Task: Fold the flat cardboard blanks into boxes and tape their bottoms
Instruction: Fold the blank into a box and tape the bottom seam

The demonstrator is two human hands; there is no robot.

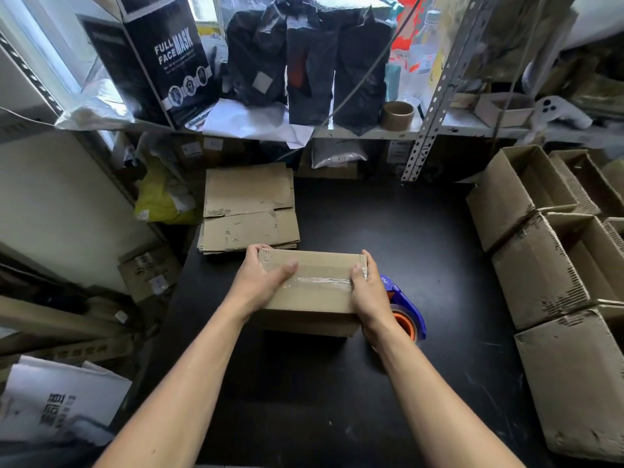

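A folded cardboard box [317, 298] stands on the black table [422, 248] with its flaps closed on top and a strip of clear tape running across the seam. My left hand [260, 282] grips the box's left end, thumb laid over the top. My right hand [364, 288] grips its right end, thumb pressing the tape's end. A blue and orange tape dispenser [405, 309] lies on the table just right of the box, partly hidden behind my right wrist. A stack of flat cardboard blanks [250, 211] lies beyond the box at the table's back left.
Several finished open boxes [553, 265] are piled along the table's right side. A metal shelf [371, 131] at the back carries black bags, a printed carton and an empty tape core [397, 114]. Cartons and papers crowd the floor at the left.
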